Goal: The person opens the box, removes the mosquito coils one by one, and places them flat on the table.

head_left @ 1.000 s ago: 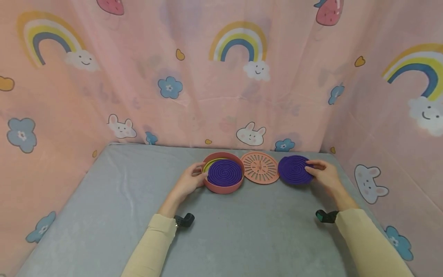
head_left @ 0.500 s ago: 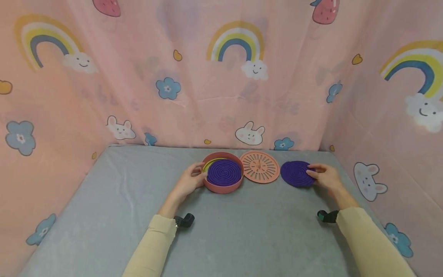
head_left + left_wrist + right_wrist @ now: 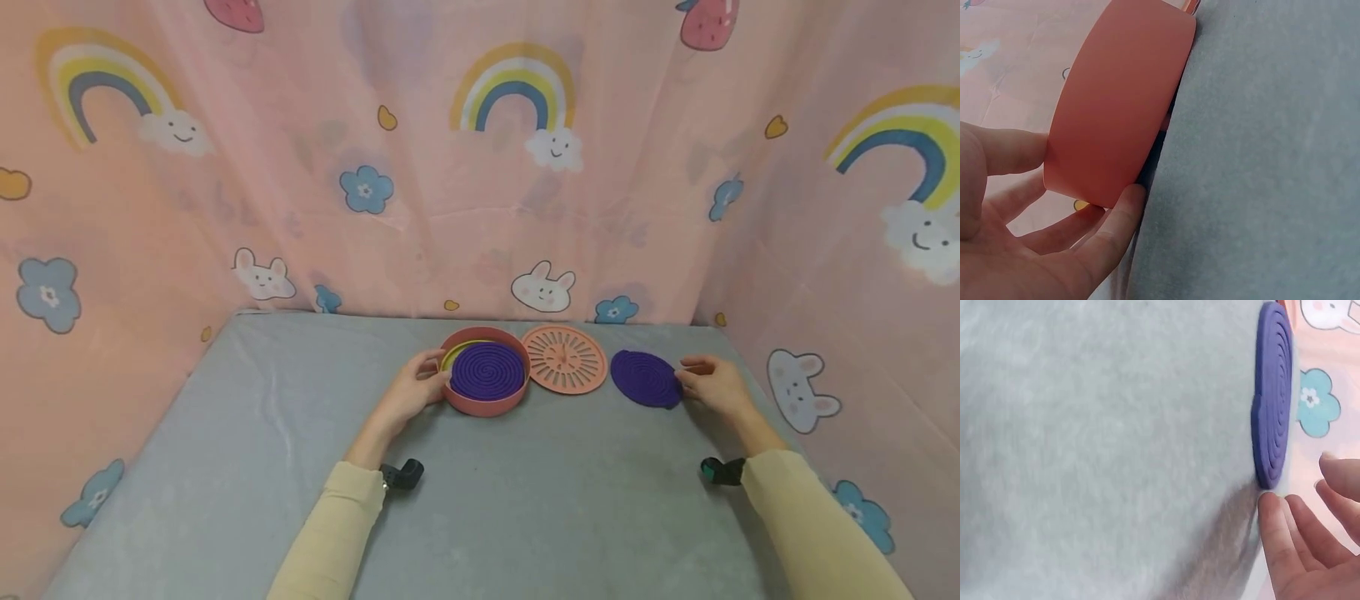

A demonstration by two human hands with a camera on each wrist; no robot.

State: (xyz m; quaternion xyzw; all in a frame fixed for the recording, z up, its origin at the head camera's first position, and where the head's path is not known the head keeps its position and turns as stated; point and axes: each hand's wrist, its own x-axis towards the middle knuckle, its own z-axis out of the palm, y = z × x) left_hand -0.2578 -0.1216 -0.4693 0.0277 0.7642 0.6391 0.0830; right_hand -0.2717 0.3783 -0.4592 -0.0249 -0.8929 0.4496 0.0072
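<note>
Purple, round, spiral-ridged, rubbery-looking disc (image 3: pixel 647 379): I see it set lower and slightly nearer the person than a second ago, with a narrow gap now showing between it and the slotted piece; it lies on the table.
Right hand (image 3: pixel 712 387): drawn back from the disc's face to its right edge, fingers spread rather than pinching in my right-wrist feed; I cannot tell whether a fingertip touches that edge.
Left hand (image 3: pixel 414 387): unmoved, gripping the tub's left side, thumb at the rim and fingers bent along the wall.
Round, coral-pink, smooth-walled tub (image 3: pixel 483 408): upright on the table; I look into it from above.
Tub's contents: a second purple spiral disc (image 3: pixel 487 372) on top, a yellow round piece (image 3: pixel 455 354) peeking out at the upper left.
Peach, round, slotted piece (image 3: pixel 564 358): between tub and loose disc, its left edge meeting the tub.
Table (image 3: pixel 525 500): grey, cloth-covered.
Backdrop: pink curtain (image 3: pixel 450 217) printed with rainbows, rabbits and flowers.
</note>
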